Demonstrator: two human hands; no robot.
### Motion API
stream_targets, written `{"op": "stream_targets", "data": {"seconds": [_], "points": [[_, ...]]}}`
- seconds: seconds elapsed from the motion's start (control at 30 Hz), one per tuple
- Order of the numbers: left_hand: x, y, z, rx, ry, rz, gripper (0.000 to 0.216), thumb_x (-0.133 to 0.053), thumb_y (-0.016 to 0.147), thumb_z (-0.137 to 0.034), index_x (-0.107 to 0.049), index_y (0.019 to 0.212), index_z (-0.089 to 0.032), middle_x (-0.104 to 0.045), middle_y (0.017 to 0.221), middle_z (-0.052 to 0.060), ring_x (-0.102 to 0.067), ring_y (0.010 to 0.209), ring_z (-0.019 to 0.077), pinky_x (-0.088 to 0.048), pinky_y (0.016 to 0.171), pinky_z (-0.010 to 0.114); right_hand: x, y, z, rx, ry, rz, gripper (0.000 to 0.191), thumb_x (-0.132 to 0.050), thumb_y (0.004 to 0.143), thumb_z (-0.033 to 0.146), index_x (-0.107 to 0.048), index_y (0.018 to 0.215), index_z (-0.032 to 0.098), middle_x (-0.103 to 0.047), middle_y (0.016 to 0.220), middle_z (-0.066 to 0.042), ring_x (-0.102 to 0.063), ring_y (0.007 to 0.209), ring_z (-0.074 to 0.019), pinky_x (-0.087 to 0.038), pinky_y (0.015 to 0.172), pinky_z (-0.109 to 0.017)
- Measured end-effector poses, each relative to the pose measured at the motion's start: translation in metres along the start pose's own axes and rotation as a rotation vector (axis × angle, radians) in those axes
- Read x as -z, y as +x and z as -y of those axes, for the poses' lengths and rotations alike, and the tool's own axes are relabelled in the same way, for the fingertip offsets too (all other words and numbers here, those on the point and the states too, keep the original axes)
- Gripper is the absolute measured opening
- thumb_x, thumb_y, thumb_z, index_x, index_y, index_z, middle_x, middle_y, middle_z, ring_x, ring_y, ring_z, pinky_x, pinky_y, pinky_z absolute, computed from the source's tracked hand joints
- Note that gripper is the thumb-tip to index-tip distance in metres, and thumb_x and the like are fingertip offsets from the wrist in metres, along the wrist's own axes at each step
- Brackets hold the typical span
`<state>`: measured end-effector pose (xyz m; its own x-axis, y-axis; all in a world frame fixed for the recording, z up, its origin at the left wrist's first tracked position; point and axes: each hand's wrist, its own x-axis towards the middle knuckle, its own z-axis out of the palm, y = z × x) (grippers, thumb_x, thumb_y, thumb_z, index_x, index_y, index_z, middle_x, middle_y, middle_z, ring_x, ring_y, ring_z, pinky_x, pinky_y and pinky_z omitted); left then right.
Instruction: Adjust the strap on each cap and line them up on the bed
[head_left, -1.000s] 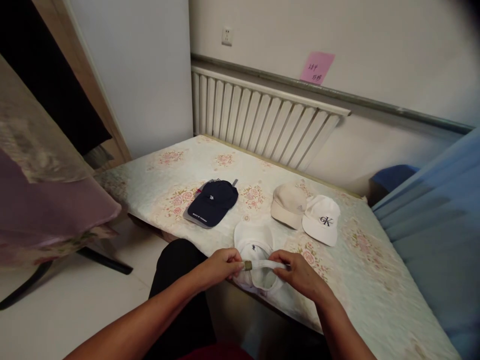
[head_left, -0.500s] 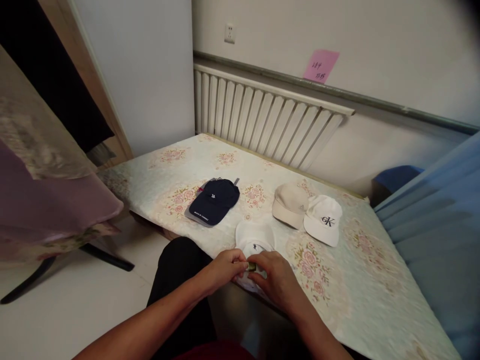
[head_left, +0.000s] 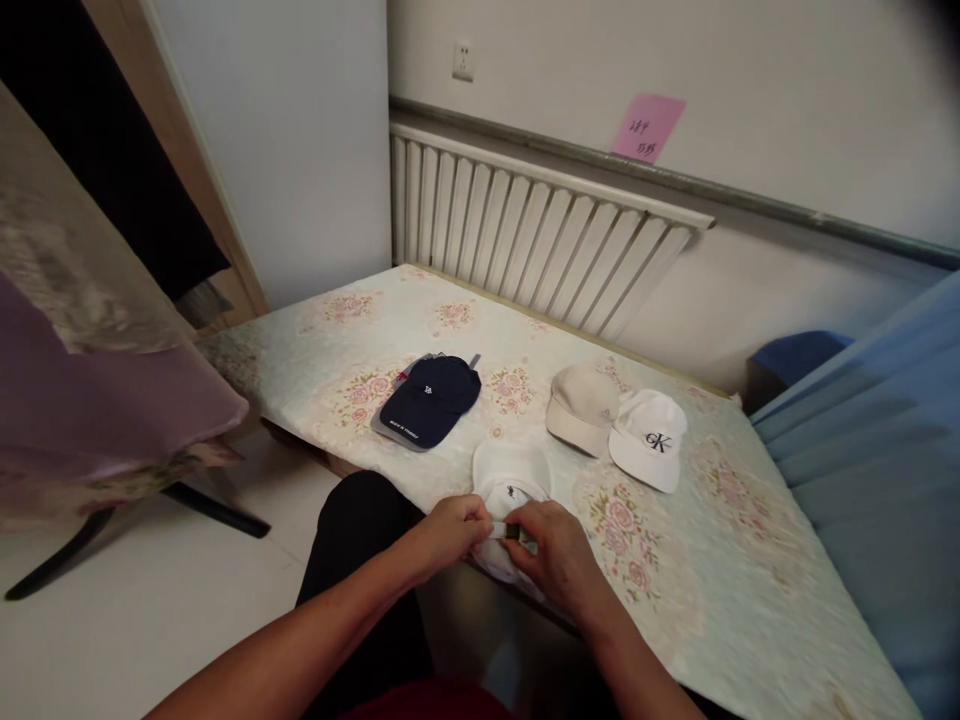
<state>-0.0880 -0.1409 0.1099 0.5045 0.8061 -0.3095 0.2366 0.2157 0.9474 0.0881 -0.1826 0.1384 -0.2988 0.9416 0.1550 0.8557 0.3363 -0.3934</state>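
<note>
A white cap (head_left: 511, 468) with a small dark logo lies at the table's near edge, its brim pointing away from me. Over its back part, my left hand (head_left: 457, 527) pinches one end of the cap's white strap. My right hand (head_left: 551, 550) grips the dark metal buckle (head_left: 511, 531) on that strap between thumb and fingers. A short stretch of strap shows between the two hands. Part of the cap is hidden beneath my hands.
A navy cap (head_left: 431, 400) lies on a grey one at the left. A beige cap (head_left: 581, 408) and a white CK cap (head_left: 649, 440) sit side by side at the right. The flowered tablecloth (head_left: 517, 340) reaches back to a radiator (head_left: 517, 215). Blue curtain (head_left: 870, 450) hangs at right.
The buckle has shifted slightly to the right with my right hand, and more white strap shows between my hands. The caps have stayed in place on the table.
</note>
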Motion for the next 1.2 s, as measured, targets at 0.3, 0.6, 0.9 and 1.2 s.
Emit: {"op": "stream_targets", "data": {"seconds": [0.3,0.6,0.9,1.2], "points": [[0.003,0.002,-0.001,0.018,-0.05,0.061,0.017,-0.053,0.07,-0.034,-0.051,0.07,-0.017,-0.053,0.056,-0.004,-0.043,0.047,0.0082,-0.032,0.049,0.022,0.004,0.0,-0.004,-0.086,0.146,0.021,0.01,-0.063,0.075,0.017,-0.065,0.084,0.022,-0.065,0.077,0.0,-0.057,0.069,-0.0147,-0.04,0.065,-0.026],[0.021,0.013,0.01,-0.108,0.07,-0.117,0.023,-0.046,0.077,-0.033,-0.058,0.088,-0.017,-0.053,0.056,-0.004,-0.052,0.056,0.0128,-0.039,0.057,0.024,0.007,-0.002,-0.011,-0.127,0.312,0.023,0.014,-0.06,0.074,0.017,-0.067,0.085,0.022,-0.067,0.08,-0.001,-0.06,0.073,-0.0161,-0.043,0.068,-0.028],[0.032,0.026,-0.003,-0.019,0.123,0.293,0.029,-0.049,0.07,-0.024,-0.061,0.096,-0.017,-0.056,0.06,-0.003,-0.05,0.05,0.0119,-0.038,0.053,0.024,0.008,-0.001,-0.011,-0.174,0.297,0.029,0.015,-0.058,0.074,0.018,-0.068,0.085,0.022,-0.069,0.082,-0.002,-0.061,0.074,-0.0174,-0.044,0.071,-0.029],[0.033,0.03,-0.004,-0.077,0.086,0.319,0.038,-0.05,0.08,-0.052,-0.059,0.087,-0.016,-0.05,0.055,-0.004,-0.046,0.05,0.0099,-0.036,0.054,0.022,0.005,-0.003,-0.018,-0.19,0.262,0.03,0.014,-0.059,0.074,0.021,-0.069,0.084,0.022,-0.069,0.081,-0.002,-0.061,0.074,-0.0185,-0.044,0.071,-0.03]]}}
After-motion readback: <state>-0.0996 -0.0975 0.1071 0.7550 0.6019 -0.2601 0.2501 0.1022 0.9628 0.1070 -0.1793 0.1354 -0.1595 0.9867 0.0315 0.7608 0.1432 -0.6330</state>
